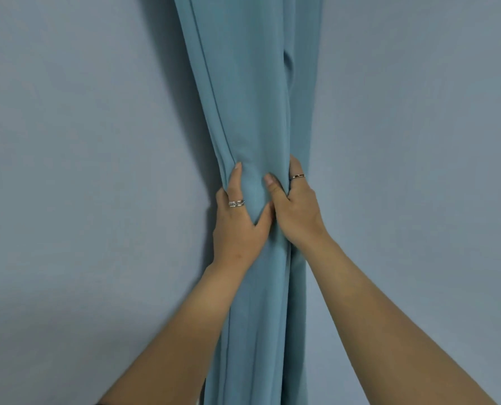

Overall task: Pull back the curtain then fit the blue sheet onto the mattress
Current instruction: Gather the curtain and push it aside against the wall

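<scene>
A plain blue-grey wall [77,141] fills the left side and runs on behind everything to the right. In front of it the left hand [237,220] grips the left edge of the gathered teal curtain [249,97], forefinger laid up the fabric and thumb pressing into a fold; a silver ring [236,203] sits on that finger. The curtain hangs in the middle as a narrow bunch of vertical folds, pinched tightest between the hands. Just right, touching the other thumb, the right hand [296,211] clutches the bunch's right side. It wears a thin ring [298,176]; its fingers seem to wrap behind the cloth, hidden there.
</scene>
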`<act>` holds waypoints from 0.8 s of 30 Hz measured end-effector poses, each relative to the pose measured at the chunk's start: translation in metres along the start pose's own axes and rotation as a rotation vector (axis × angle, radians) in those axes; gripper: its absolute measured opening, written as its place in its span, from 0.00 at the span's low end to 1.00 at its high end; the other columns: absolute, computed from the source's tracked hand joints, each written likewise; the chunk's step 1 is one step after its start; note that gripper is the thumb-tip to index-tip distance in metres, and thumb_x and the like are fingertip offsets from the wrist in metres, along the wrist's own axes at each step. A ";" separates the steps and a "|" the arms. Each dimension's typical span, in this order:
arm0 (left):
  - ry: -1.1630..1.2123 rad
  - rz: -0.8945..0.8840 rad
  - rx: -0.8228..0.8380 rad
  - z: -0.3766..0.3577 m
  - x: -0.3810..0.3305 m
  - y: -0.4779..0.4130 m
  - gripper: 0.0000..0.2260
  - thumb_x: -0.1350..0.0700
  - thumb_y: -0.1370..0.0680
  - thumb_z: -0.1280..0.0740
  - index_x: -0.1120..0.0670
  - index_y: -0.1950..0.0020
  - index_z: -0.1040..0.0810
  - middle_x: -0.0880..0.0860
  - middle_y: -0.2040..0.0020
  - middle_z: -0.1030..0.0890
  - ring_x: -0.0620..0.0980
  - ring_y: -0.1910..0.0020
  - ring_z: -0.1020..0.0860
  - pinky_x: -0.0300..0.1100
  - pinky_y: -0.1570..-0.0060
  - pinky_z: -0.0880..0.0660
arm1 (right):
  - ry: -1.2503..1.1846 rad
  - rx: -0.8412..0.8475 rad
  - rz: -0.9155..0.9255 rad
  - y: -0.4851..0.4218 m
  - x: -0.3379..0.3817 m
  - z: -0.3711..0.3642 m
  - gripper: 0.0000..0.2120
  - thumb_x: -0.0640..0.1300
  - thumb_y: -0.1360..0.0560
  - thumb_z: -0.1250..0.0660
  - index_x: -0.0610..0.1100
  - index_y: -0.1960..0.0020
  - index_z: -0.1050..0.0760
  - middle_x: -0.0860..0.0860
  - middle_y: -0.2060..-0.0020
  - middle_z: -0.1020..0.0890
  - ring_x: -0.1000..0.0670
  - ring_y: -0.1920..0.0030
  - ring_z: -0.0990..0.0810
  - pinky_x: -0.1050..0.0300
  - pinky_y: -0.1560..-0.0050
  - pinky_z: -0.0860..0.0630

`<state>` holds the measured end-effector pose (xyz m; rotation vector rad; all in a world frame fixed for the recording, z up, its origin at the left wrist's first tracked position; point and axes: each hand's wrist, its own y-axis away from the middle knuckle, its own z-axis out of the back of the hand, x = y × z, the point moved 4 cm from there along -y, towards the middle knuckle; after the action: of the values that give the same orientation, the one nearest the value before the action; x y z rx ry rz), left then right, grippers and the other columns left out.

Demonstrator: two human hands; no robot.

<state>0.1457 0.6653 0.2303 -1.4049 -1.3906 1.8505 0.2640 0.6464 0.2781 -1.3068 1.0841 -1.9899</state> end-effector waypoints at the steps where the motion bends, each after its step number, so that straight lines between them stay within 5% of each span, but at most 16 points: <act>1: -0.014 -0.002 -0.007 -0.007 0.003 -0.004 0.37 0.37 0.26 0.35 0.34 0.22 0.51 0.45 0.33 0.35 0.45 0.34 0.32 0.40 0.41 0.34 | 0.004 -0.012 0.010 -0.006 -0.007 0.001 0.22 0.54 0.19 0.37 0.55 0.26 0.35 0.70 0.43 0.21 0.69 0.44 0.23 0.75 0.46 0.28; 6: -0.058 -0.017 -0.011 -0.033 0.022 -0.026 0.37 0.36 0.26 0.38 0.36 0.22 0.52 0.49 0.30 0.34 0.41 0.34 0.35 0.40 0.40 0.36 | -0.001 -0.081 0.041 -0.035 -0.040 -0.002 0.21 0.56 0.20 0.38 0.57 0.28 0.33 0.66 0.42 0.20 0.65 0.43 0.22 0.66 0.42 0.24; 10: -0.066 -0.005 -0.006 -0.059 0.047 -0.039 0.37 0.35 0.27 0.38 0.34 0.22 0.52 0.48 0.29 0.34 0.43 0.32 0.35 0.40 0.40 0.35 | 0.036 -0.123 0.034 -0.053 -0.072 -0.005 0.20 0.58 0.21 0.39 0.62 0.29 0.35 0.74 0.46 0.22 0.68 0.45 0.22 0.73 0.47 0.26; 15: -0.069 0.020 0.040 -0.105 0.080 -0.047 0.37 0.37 0.26 0.36 0.35 0.22 0.51 0.50 0.33 0.33 0.49 0.33 0.30 0.49 0.39 0.26 | 0.134 -0.181 -0.014 -0.071 -0.126 0.000 0.23 0.57 0.20 0.40 0.59 0.26 0.38 0.71 0.48 0.23 0.68 0.47 0.22 0.69 0.46 0.27; 24: -0.061 0.075 0.056 -0.185 0.116 -0.074 0.35 0.39 0.24 0.34 0.34 0.22 0.50 0.50 0.37 0.31 0.52 0.38 0.26 0.53 0.47 0.22 | 0.467 -0.293 -0.069 -0.115 -0.187 0.018 0.25 0.55 0.18 0.42 0.59 0.23 0.42 0.58 0.48 0.19 0.50 0.50 0.19 0.49 0.49 0.20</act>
<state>0.2488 0.8710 0.2455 -1.4012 -1.3209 1.9794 0.3560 0.8462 0.2846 -1.0455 1.6147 -2.3226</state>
